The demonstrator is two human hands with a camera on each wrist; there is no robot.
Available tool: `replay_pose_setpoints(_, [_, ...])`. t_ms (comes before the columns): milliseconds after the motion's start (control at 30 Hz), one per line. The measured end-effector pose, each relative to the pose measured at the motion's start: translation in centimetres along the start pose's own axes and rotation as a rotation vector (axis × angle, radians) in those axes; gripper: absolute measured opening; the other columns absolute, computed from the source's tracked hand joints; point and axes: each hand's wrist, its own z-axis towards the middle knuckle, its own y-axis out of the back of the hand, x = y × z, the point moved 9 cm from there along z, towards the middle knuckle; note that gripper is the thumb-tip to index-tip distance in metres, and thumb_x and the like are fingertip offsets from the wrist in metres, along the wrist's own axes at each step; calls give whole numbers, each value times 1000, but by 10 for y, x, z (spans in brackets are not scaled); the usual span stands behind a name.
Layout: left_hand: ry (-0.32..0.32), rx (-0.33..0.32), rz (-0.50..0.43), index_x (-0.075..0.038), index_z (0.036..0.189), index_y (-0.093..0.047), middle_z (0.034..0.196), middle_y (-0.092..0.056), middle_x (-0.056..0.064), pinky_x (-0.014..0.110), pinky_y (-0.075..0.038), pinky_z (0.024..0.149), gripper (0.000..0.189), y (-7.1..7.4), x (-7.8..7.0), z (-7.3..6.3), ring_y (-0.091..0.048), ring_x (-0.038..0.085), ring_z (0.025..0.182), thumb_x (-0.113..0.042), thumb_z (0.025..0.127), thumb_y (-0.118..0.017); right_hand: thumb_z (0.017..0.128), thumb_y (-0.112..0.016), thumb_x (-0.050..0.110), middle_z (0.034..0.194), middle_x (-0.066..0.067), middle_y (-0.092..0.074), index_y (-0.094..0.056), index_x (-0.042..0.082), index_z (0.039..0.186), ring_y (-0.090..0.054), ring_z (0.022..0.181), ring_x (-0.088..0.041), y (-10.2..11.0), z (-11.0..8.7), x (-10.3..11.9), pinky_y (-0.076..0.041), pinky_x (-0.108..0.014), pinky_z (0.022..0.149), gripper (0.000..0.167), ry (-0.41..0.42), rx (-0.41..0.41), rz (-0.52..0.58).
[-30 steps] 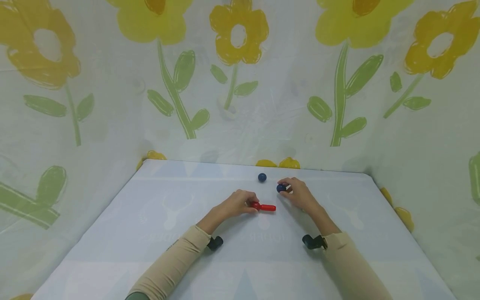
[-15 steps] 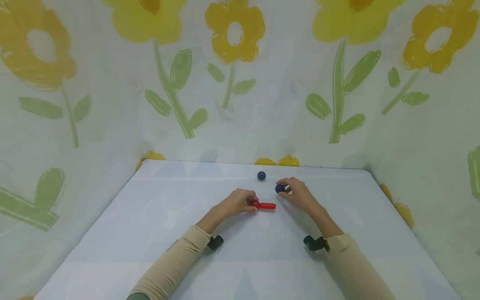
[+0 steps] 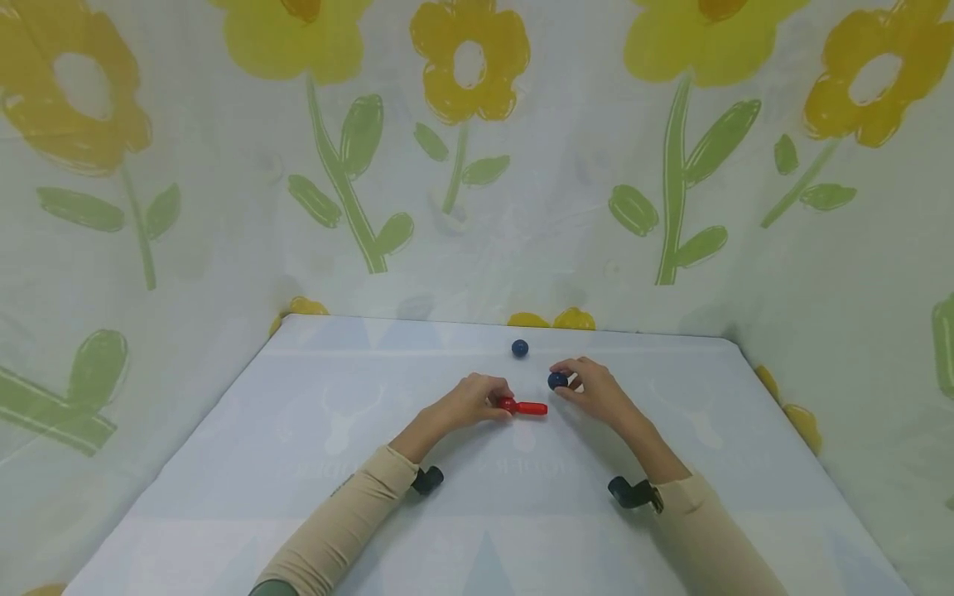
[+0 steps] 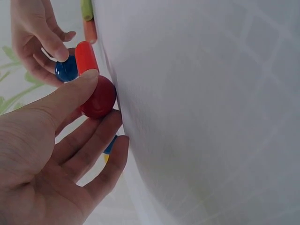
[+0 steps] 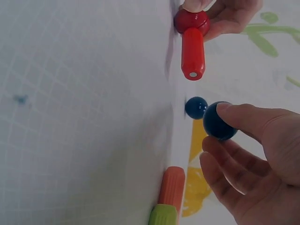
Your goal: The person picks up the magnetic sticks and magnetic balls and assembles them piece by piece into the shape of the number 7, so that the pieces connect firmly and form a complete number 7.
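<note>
In the head view my left hand pinches a red ball between thumb and fingers, low over the white table. A red stick extends from the ball towards the right; in the right wrist view its free end shows a small pale dot. My right hand holds a dark blue ball between thumb and fingertips, to the right of and beyond the stick's free end. Ball and stick are apart. Farther back lies a second blue ball, which nobody touches.
An orange stick and a green stick lie on the table near my right hand. Behind my left fingers a blue-and-yellow piece is partly hidden. Flower-printed curtains stand around the table's back and sides.
My right hand, with the blue ball, has shifted slightly towards me. My left hand keeps its hold on the red ball nearly in place; the back ball has not moved.
</note>
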Motion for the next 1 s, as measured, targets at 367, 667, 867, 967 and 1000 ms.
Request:
replay_pose_setpoints(367, [12, 3, -10, -13, 109, -71, 99, -74, -1, 19, -54, 83, 25, -1, 2, 0, -64, 5, 85, -16, 85, -77, 89, -73, 16, 108, -11, -66, -64, 9, 124, -63, 91, -20, -2, -4, 1, -59, -33, 79, 38, -7, 24, 2])
replay_pose_setpoints(667, [8, 1, 0, -12, 110, -71, 99, -74, -1, 17, -54, 83, 27, -2, 3, -1, -64, 4, 85, -18, 85, -77, 88, -74, 17, 106, -9, -67, -65, 10, 122, -61, 88, -18, -4, -8, -1, -57, -31, 78, 35, -30, 65, -12])
replay_pose_setpoints(867, [15, -3, 6, -12, 110, -70, 100, -74, -1, 17, -54, 83, 27, -2, 3, -1, -64, 4, 85, -17, 85, -77, 87, -74, 17, 104, -7, -68, -66, 11, 119, -60, 84, -15, -6, -11, -2, -57, -29, 76, 33, -15, 91, -23])
replay_pose_setpoints(967, [14, -5, 3, -12, 110, -70, 100, -74, -1, 18, -54, 84, 27, -2, 3, -2, -64, 5, 86, -17, 84, -77, 87, -74, 18, 104, -7, -68, -66, 12, 119, -60, 83, -14, -8, -12, -3, -57, -28, 75, 33, -15, 107, -28])
replay_pose_setpoints(1000, [13, -6, 2, -12, 111, -70, 100, -74, 0, 18, -54, 84, 28, -1, 2, -2, -64, 5, 86, -17, 84, -77, 87, -74, 18, 104, -7, -68, -66, 12, 118, -59, 83, -14, -9, -12, -3, -56, -27, 75, 33, -15, 111, -28])
